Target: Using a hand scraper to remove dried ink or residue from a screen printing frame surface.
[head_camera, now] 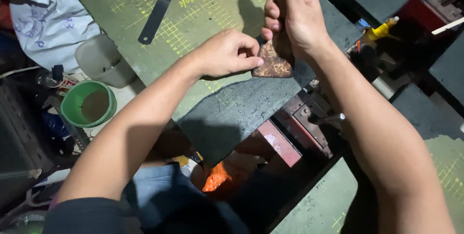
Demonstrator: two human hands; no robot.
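Fingers of the left hand (227, 53) are curled in, with the thumb and forefinger pinched on the left edge of a brown piece (273, 62). Fingers of the right hand (292, 14) are wrapped from above around its upper part, so both hands grip this one piece. It is flat, roughly triangular with a straight lower edge, and rust-brown with pale mottled specks. It rests on one dark grey sheet (232, 113), rough and grainy, whose curved corner hangs past the edge of the green cutting mat (193, 16).

At far left lies one crumpled white bag (43, 16) with blue marks. Beside it stand two round plastic tubs: one cloudy white cup (101, 60) and, below it, one green bowl (88, 103). One long, dark, flat metal strip (159, 9) lies slantwise on the mat, which is worn and ruled with a yellow grid. Under the sheet is a red metal machine part (285, 147). At far right one yellow squeeze bottle (379, 31) with a white tip lies tilted among dark clutter.
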